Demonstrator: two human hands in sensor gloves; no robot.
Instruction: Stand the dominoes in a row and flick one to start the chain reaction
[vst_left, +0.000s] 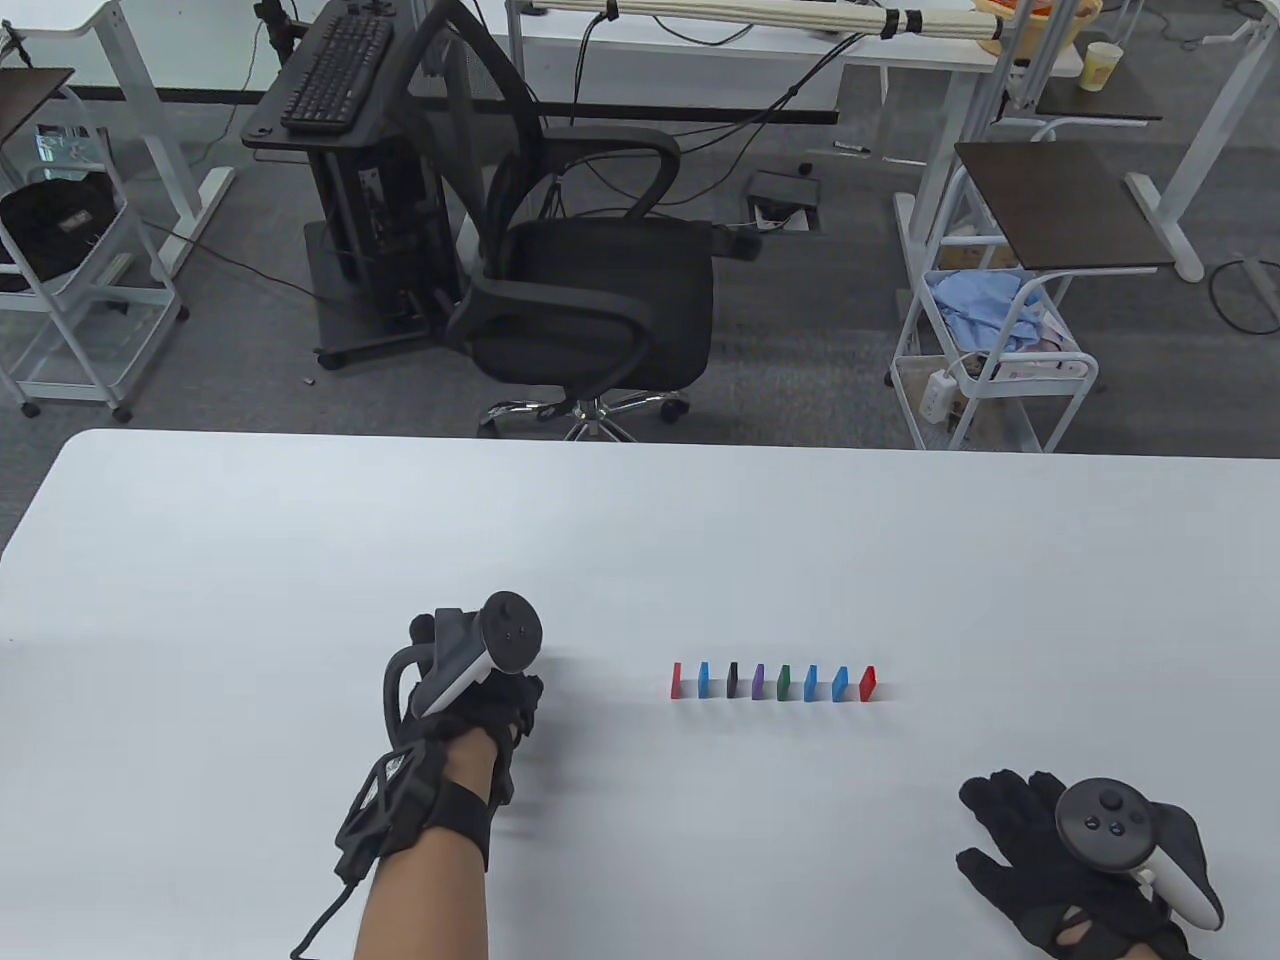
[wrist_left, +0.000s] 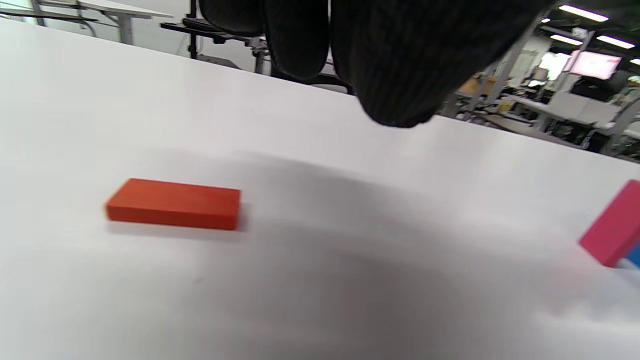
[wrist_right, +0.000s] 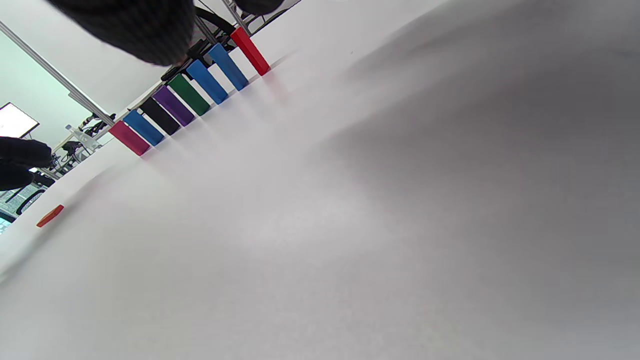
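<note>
Eight dominoes stand in a row (vst_left: 771, 681) on the white table (vst_left: 640, 540), running from a pink-red one (vst_left: 676, 680) on the left to a red one (vst_left: 867, 683) on the right; the right wrist view shows the same row (wrist_right: 189, 94) upright. An orange domino (wrist_left: 172, 205) lies flat to the left of the row, hidden under my hand in the table view. My left hand (vst_left: 515, 700) hovers over it, its fingertips (wrist_left: 390, 100) hanging above and holding nothing. My right hand (vst_left: 1000, 825) rests flat near the table's front right, fingers spread.
The orange domino (wrist_right: 50, 216) is well apart from the row's pink-red end (wrist_left: 612, 227). Beyond the table's far edge stand a black office chair (vst_left: 590, 290) and a white cart (vst_left: 990, 370).
</note>
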